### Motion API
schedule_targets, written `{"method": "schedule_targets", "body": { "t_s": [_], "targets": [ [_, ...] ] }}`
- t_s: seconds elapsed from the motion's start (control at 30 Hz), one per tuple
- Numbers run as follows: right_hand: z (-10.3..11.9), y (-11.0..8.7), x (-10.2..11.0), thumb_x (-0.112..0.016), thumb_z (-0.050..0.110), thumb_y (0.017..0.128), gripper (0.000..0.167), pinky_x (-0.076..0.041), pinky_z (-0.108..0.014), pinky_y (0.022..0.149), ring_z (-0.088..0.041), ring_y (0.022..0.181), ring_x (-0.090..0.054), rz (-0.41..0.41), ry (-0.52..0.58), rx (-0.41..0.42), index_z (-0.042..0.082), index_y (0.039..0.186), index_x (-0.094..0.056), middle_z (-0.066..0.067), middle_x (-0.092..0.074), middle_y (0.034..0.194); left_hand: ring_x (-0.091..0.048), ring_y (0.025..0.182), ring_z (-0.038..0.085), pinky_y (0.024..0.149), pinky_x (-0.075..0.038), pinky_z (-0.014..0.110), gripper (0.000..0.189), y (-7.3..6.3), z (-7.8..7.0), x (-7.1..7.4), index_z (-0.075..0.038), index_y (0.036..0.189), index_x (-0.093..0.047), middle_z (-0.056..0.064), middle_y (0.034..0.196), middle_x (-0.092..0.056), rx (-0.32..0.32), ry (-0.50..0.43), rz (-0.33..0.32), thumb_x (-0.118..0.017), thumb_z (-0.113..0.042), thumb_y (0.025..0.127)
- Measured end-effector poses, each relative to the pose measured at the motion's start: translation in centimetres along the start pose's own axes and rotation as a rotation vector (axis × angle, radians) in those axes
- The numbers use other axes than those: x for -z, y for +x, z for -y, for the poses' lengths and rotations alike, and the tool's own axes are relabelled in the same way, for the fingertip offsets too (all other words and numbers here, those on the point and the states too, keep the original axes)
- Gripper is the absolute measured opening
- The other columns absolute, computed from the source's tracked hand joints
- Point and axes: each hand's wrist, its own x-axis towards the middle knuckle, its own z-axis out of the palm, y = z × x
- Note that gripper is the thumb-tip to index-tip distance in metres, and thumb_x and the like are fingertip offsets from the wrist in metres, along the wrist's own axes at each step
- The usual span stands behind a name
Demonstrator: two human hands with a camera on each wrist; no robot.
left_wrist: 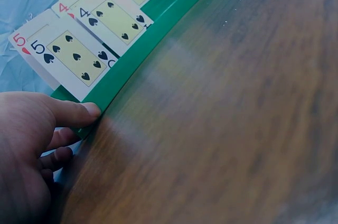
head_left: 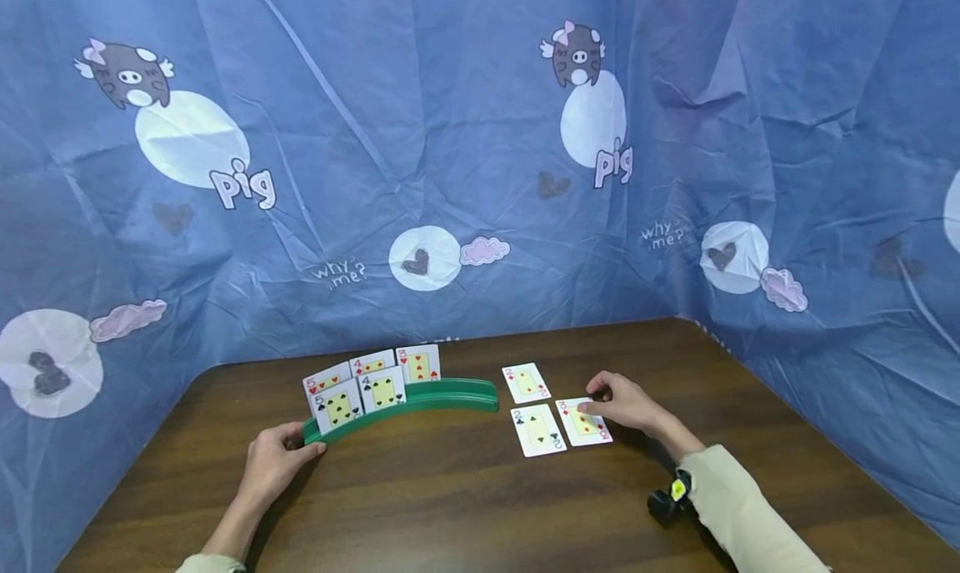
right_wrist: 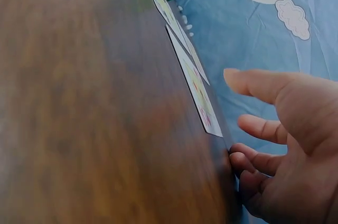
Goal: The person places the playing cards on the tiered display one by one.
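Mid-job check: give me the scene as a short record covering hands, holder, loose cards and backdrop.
left hand: pinches the left end of the green card holder
right hand: by the 3 of diamonds, gripping no card
holder front row: 5 of spades, 4 of spades
holder back row: 5 of hearts, red 4, 3 of hearts
loose on table: 2 of diamonds, 2 of clubs, 3 of diamonds
backdrop: blue cloth, pig prints

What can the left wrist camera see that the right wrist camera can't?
Only the left wrist view shows the left hand pinching the green holder and the standing cards, like the five of spades. Only the right wrist view shows the right hand and the flat cards. Both show parts of the green holder, brown table and blue cloth.
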Motion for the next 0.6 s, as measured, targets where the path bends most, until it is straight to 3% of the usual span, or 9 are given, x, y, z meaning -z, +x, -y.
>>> {"method": "schedule_targets", "body": {
  "t_s": [0.13,0.23,0.43,0.6],
  "targets": [
    [0.0,-0.4,0.1,-0.083,0.026,0.077,0.039,-0.039,-0.028,0.077,-0.018,0.088,-0.051,0.029,0.018,0.02,0.002,0.1,-0.062,-0.013,-0.061,0.099,-0.058,0.085,0.02,0.071,-0.042,0.028,0.041,0.0,-0.1,0.0,0.009,0.116,-0.068,0.022,0.103,-0.073,0.011,0.011,0.008,-0.078,-0.012,0.082],
    [0.3,-0.5,0.2,-0.086,0.029,0.074,0.043,-0.041,-0.032,0.083,-0.025,0.097,-0.052,0.059,-0.041,0.04,0.003,0.099,-0.062,-0.015,-0.059,0.104,-0.059,0.086,0.021,0.072,-0.042,0.029,0.042,0.1,0.0,0.0,0.009,0.117,-0.067,0.023,0.104,-0.073,0.013,0.017,0.012,-0.077,-0.012,0.082],
    [1.6,-1.1,-0.1,-0.088,0.042,0.069,0.053,-0.039,-0.056,0.099,-0.041,0.12,-0.046,0.106,-0.176,-0.019,0.011,0.1,-0.059,-0.023,-0.052,0.129,-0.056,0.083,0.02,0.071,-0.041,0.029,0.041,0.2,0.1,0.0,0.009,0.117,-0.067,0.022,0.101,-0.073,0.015,0.008,0.011,-0.077,-0.012,0.082],
    [2.3,-1.4,-0.5,-0.088,0.05,0.066,0.057,-0.039,-0.056,0.098,-0.042,0.12,-0.043,0.114,-0.252,-0.049,0.014,0.098,-0.058,-0.024,-0.049,0.134,-0.056,0.083,0.02,0.07,-0.04,0.029,0.043,0.2,0.0,0.0,0.009,0.118,-0.067,0.021,0.101,-0.073,0.031,0.003,0.019,-0.077,-0.012,0.082]
  ]
}}
